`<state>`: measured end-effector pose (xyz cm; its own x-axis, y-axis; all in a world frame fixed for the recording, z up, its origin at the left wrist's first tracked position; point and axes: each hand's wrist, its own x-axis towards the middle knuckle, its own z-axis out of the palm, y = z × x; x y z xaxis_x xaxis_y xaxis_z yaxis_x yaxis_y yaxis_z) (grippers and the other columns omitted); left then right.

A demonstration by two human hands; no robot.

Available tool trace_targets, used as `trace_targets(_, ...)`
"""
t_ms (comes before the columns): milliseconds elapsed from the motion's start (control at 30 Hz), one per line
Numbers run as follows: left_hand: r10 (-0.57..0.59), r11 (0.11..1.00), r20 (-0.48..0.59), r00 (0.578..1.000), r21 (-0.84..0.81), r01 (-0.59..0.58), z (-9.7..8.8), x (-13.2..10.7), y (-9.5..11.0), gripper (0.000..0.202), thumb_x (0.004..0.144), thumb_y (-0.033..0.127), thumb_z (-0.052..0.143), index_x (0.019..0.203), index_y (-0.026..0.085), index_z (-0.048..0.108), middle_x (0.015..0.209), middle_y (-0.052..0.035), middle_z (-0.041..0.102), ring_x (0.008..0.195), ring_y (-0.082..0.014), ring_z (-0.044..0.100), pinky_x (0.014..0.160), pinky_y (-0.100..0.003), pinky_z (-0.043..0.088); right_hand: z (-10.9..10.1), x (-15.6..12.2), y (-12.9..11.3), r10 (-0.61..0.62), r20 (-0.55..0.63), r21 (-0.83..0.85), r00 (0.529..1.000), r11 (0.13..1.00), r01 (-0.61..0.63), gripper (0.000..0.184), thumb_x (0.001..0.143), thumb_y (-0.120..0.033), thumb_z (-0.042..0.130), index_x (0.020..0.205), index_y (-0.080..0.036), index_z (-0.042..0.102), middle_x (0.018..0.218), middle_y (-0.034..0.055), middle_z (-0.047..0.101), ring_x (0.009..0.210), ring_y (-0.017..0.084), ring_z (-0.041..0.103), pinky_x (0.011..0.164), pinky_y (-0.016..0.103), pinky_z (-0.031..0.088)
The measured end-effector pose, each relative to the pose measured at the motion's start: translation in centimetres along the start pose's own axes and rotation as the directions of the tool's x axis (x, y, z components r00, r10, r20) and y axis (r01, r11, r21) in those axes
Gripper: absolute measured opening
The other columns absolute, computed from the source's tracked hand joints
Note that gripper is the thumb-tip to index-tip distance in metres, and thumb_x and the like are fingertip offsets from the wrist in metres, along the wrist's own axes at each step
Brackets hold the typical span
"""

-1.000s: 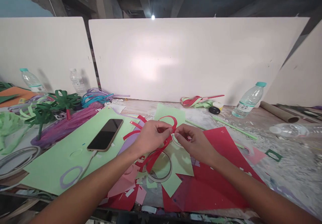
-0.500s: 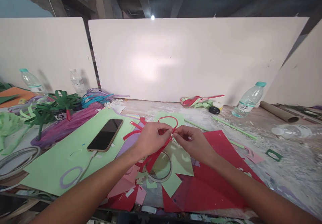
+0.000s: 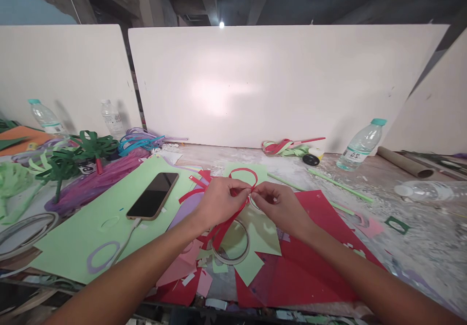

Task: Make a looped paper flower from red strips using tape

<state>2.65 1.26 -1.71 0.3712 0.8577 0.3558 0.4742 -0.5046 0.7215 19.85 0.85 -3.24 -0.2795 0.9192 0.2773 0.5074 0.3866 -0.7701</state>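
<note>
Both hands meet above the middle of the worktable, fingertips pinched together at the base of a loop of red paper strip [image 3: 244, 170]. My left hand [image 3: 222, 199] is closed on the strip, and more red strips [image 3: 224, 232] hang below and to the left of it. My right hand [image 3: 279, 206] pinches at the same joint; its fingertips partly hide what lies between them. Under the hands is a roll of tape [image 3: 248, 247], resting on light green paper [image 3: 266, 237]. Red paper sheets [image 3: 310, 271] spread beneath my right forearm.
A phone [image 3: 153, 196] with a white cable lies on a large green sheet [image 3: 73, 242] at left. Larger tape rolls [image 3: 51, 223] sit at the left edge. Green paper plants [image 3: 97, 145] stand farther back. A water bottle [image 3: 361, 145] stands at right, near a cardboard tube [image 3: 404, 162].
</note>
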Motion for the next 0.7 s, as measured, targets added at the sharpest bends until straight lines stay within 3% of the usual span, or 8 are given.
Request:
trace_targets(500, -0.061, 0.995, -0.009, 0.998, -0.073, 0.060, 0.08, -0.10, 0.10, 0.023, 0.078, 0.021, 0.053, 0.083, 0.021, 0.075, 0.068, 0.0010, 0.069, 0.062, -0.0124, 0.056, 0.054, -0.021, 0.039, 0.24, -0.05, 0.04, 0.021, -0.033, 0.015, 0.999, 1.000, -0.021, 0.020, 0.082, -0.033, 0.050, 0.071, -0.020, 0.059, 0.056, -0.0024, 0.047, 0.052, 0.013, 0.037, 0.049, 0.025, 0.029)
trace_targets(700, -0.075, 0.995, -0.005, 0.997, -0.071, 0.074, 0.04, 0.00, -0.08, 0.021, 0.078, 0.022, 0.054, 0.079, 0.019, 0.074, 0.070, -0.0002, 0.070, 0.064, -0.0131, 0.058, 0.054, -0.021, 0.040, 0.21, -0.07, -0.15, 0.029, -0.038, 0.001, 0.999, 1.000, -0.029, 0.020, 0.082, -0.034, 0.051, 0.069, -0.020, 0.060, 0.052, -0.0035, 0.044, 0.050, 0.012, 0.036, 0.048, 0.025, 0.028)
